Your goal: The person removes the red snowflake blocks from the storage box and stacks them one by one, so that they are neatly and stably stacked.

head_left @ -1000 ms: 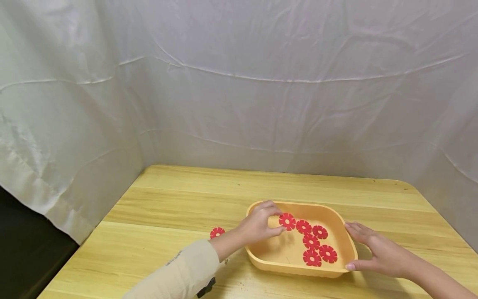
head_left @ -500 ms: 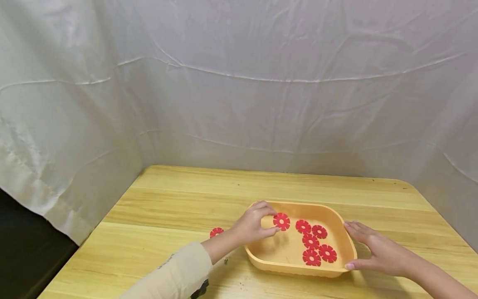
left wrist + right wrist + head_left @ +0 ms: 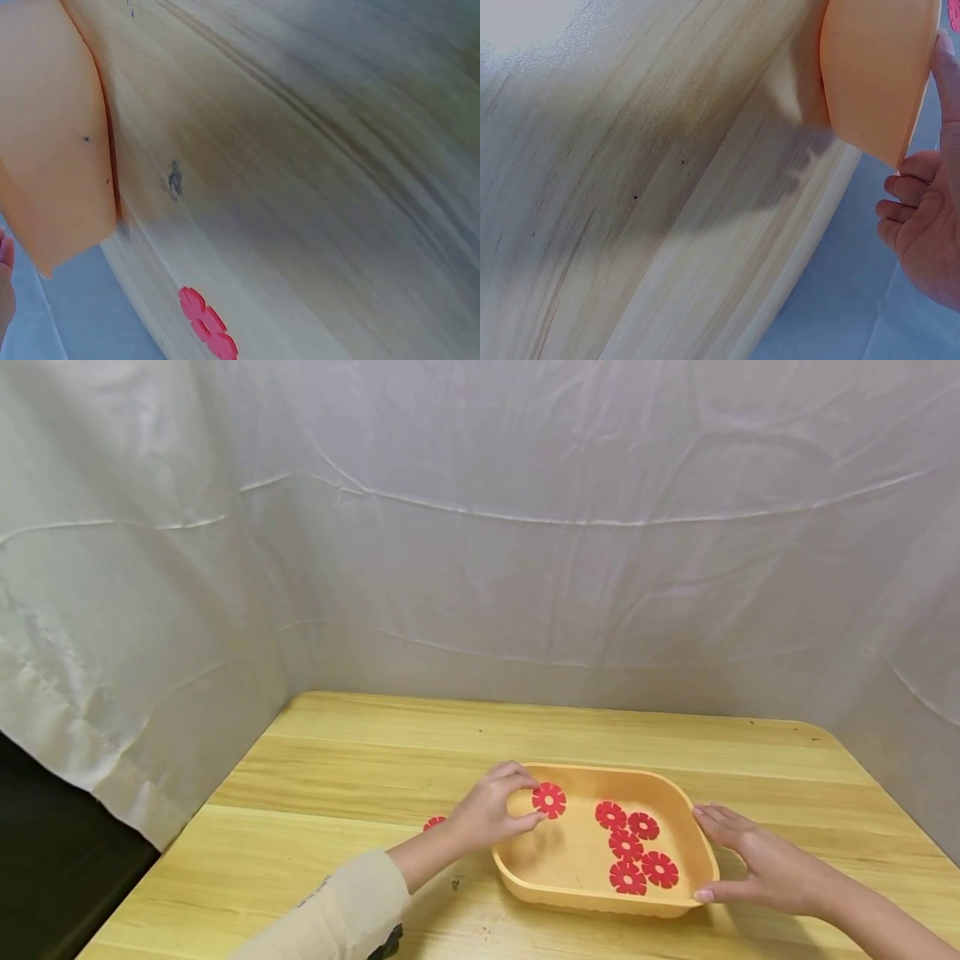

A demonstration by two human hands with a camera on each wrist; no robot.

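Observation:
My left hand [image 3: 491,806] pinches a red flower-shaped plastic disc [image 3: 549,800] between thumb and fingers, over the left part of a yellow-orange basin [image 3: 555,893]. Several similar red discs [image 3: 626,845] lie together on the right side of the basin floor. At the basin's right end, my right hand [image 3: 757,864] grips the rim, thumb near the front corner and fingers farther back. The right wrist view shows that hand [image 3: 926,217] with fingers bent against the outer wall [image 3: 874,82]. Only the edge of my left hand [image 3: 6,281] enters the left wrist view.
Another red disc [image 3: 433,822] lies on the wooden table [image 3: 337,777] left of the basin, partly hidden by my left forearm. It shows more fully as a red disc [image 3: 208,325] in the left wrist view. A pale cloth [image 3: 525,568] hangs behind the table.
My left hand has drawn back leftward with the pinched disc, away from the discs in the basin. My right hand and the basin have stayed in place.

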